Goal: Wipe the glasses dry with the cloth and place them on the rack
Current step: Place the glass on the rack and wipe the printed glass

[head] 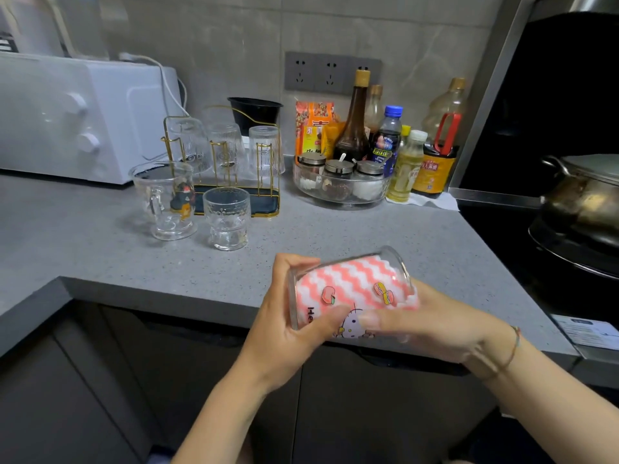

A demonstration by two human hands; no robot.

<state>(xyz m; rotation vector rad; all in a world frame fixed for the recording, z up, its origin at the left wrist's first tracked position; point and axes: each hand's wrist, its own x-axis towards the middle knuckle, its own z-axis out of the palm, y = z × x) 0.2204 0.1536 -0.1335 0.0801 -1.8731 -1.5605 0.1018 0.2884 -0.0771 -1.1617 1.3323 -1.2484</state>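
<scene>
Observed at the front edge of the grey counter (335,236): a person holds one printed glass (348,279) in both hands, just above the counter edge. The glass lies on its side, with its thick base toward the left hand and its open mouth toward the right hand.

The left hand (284,333) grips the base end. Its fingers are curled over the top of the base and its thumb runs along the near side.

The cloth (411,296), white with pink zigzag stripes, is stuffed inside the glass and fills most of it. A little of it bulges out at the mouth.

The right hand (435,326) is at the mouth end and holds the cloth. Its thumb is laid along the outside of the glass wall, over the cartoon print. The fingers pass out of sight behind the rim. This hand is blurred, so the exact finger position cannot be told.

The rack (264,202), gold wire on a dark tray, stands at the back of the counter, well apart from the hands. Three ribbed glasses hang upside down on its posts: one on the left (189,142), one in the middle (227,145) and one on the right (266,149).

A handled mug (164,199) and a patterned tumbler (227,217) stand upright on the counter, just in front of the rack.
</scene>
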